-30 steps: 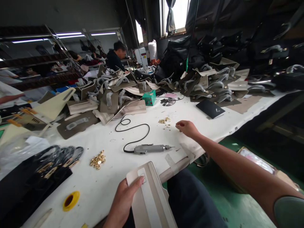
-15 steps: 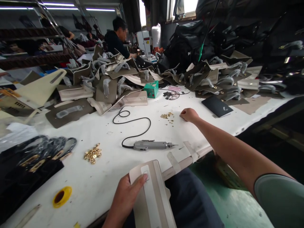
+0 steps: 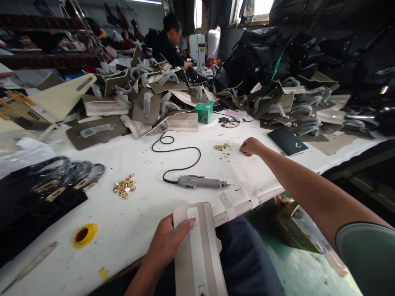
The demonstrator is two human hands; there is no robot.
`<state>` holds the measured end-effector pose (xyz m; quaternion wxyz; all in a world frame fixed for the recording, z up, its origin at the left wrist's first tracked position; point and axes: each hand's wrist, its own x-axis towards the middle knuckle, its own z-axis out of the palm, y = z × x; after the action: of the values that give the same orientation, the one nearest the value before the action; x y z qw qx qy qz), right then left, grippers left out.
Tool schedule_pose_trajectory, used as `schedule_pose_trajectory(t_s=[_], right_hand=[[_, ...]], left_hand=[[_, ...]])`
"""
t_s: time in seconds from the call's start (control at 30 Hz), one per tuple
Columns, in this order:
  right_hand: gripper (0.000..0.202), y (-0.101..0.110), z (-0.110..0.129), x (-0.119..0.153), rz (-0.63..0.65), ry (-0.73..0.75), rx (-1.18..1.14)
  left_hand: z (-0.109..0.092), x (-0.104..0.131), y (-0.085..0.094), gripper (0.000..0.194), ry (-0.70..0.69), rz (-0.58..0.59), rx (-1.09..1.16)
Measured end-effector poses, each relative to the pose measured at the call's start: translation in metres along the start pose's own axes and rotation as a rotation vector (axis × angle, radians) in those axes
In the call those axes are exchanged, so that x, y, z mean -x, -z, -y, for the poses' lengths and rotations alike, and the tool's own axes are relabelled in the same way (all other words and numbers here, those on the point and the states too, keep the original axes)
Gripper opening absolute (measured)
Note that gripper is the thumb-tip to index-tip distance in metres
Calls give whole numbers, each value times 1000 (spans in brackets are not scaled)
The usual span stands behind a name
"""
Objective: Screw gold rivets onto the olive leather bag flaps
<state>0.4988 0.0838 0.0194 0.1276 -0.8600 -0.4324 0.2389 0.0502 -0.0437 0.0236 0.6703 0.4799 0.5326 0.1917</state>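
My left hand [image 3: 169, 238] grips a beige leather panel [image 3: 202, 246] over the table's front edge, thumb on top beside a small marked rectangle. Further out, my right hand [image 3: 249, 146] rests on the white table, its fingers curled together; whatever they may hold is too small to make out. Just left of it lie small brass pieces [image 3: 222, 147], loosely scattered. A grey electric screwdriver [image 3: 200, 182] lies between the two hands, its tip to the right and its black cord [image 3: 199, 154] looping back. Larger gold fittings [image 3: 125, 187] form a pile on the left.
Leather panels with wrapped handles [image 3: 148, 102] are heaped along the back, around a green box [image 3: 204, 112]. A black booklet [image 3: 286, 141] lies at right. Yellow tape roll [image 3: 91, 236] and black bag parts [image 3: 40, 209] are at left. A person [image 3: 168, 41] sits behind.
The camera view has shifted, so the table things appear further right and slightly higher. My left hand still holds the panel; my right hand stays near the brass pieces, its fingers curled.
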Motion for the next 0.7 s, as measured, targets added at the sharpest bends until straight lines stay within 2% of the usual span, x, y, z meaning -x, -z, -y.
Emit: schedule_pose_trajectory(t_s=[0.13,0.27,0.4,0.57,0.7], right_hand=[[8,3,2,-3,97,-50,-23],[6,1,-2,3,37,8,-42],[30,-8,-10,24,-9,97,-137],[20,-20,-23,57,88,167,-198],[18,-28,-27,69,104,191,-162]], left_hand=[[-2,1,-1,46,28,-9,66],[-4,4,-2,46,15,-18,68],[-1,3,-1,47,2,9,11],[3,0,2,48,-11,49,-27],[3,0,2,48,-13,46,-46]])
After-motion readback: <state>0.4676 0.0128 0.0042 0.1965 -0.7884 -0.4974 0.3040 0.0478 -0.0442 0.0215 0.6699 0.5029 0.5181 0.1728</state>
